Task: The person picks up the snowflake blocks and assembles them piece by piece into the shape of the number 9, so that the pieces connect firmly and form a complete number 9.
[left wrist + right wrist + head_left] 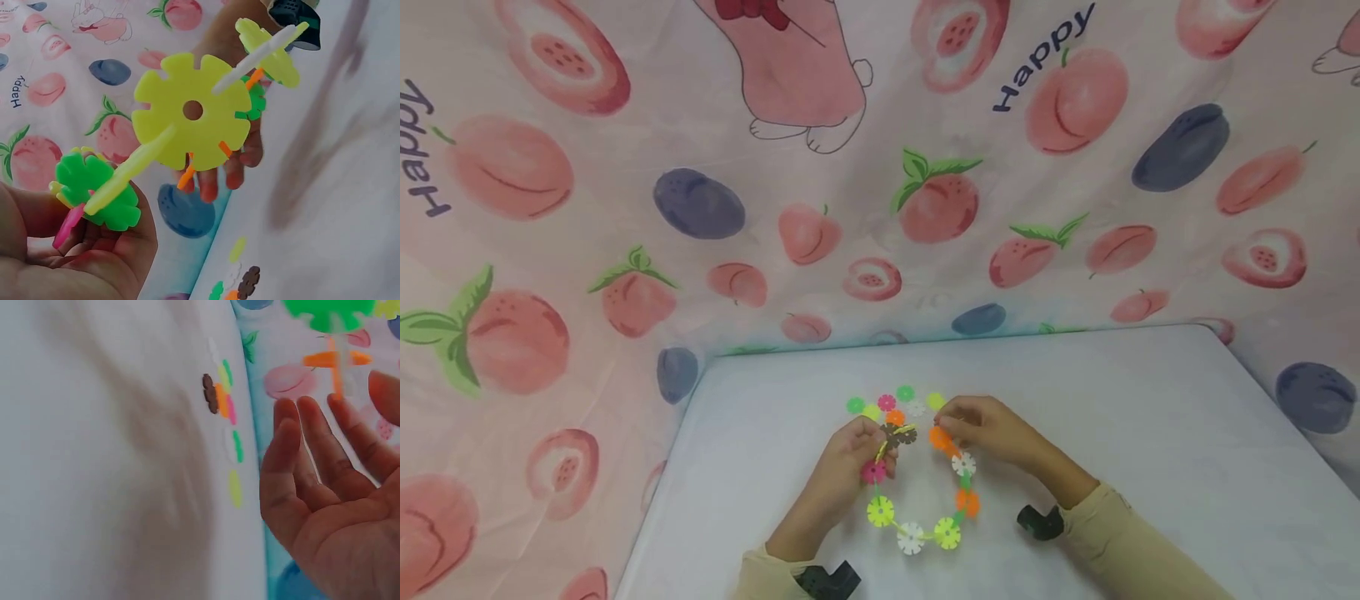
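A chain of slotted plastic flower discs (880, 511) in yellow, white, orange, green and pink hangs in an open loop between the two hands. My left hand (842, 462) pinches its left end; in the left wrist view the thumb and curled fingers of that hand (94, 262) are at a green disc (100, 187) and a pink one. At the other end, my right hand (988, 427) holds the chain beside an orange disc (940, 438). The right wrist view shows this hand (340, 487) with its lower fingers loosely bent; the exact contact is blurred.
Loose discs, among them green (855, 405), pink (887, 402) and brown (907, 434), lie on the white table (737, 500) just beyond the hands. A fruit-printed cloth (820, 183) rises behind the table's far edge.
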`<state>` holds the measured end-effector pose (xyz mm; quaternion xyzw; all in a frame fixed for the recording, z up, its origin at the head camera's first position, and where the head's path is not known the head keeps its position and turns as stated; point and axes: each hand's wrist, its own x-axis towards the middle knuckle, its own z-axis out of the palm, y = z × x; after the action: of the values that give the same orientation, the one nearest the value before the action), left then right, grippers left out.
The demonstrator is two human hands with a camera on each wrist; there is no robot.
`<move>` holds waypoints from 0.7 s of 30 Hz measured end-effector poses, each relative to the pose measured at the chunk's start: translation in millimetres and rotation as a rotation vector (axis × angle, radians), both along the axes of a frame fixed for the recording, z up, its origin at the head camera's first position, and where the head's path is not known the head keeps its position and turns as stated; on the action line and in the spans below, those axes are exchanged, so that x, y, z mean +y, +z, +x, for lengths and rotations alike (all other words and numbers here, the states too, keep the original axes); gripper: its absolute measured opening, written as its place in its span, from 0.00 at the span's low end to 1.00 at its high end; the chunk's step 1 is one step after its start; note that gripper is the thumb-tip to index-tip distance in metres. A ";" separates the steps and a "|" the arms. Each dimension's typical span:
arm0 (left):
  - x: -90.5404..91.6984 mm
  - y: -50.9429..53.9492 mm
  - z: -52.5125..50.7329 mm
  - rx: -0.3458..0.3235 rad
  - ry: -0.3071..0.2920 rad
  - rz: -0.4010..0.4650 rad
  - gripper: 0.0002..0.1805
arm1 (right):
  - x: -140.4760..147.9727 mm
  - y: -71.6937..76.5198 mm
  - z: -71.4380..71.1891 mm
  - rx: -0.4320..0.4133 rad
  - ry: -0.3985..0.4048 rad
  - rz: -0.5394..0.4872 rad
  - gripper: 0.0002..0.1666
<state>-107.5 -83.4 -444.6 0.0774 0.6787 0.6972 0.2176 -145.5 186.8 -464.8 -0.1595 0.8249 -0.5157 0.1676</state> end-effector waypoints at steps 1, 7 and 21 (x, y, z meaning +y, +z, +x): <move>-0.4 -0.9 -0.5 -0.013 0.001 0.013 0.08 | 1.0 -2.7 -0.9 -0.052 0.001 -0.013 0.17; -1.9 -6.0 -2.4 -0.041 0.005 0.056 0.08 | 4.9 -10.5 -1.3 -0.204 -0.009 -0.082 0.15; -9.2 -14.1 -3.3 -0.030 -0.026 0.003 0.07 | -3.5 9.7 4.5 -0.120 -0.015 -0.126 0.12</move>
<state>-110.8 -92.6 -458.8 0.0762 0.6732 0.6963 0.2367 -141.0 183.3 -455.1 -0.1322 0.7806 -0.5764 0.2025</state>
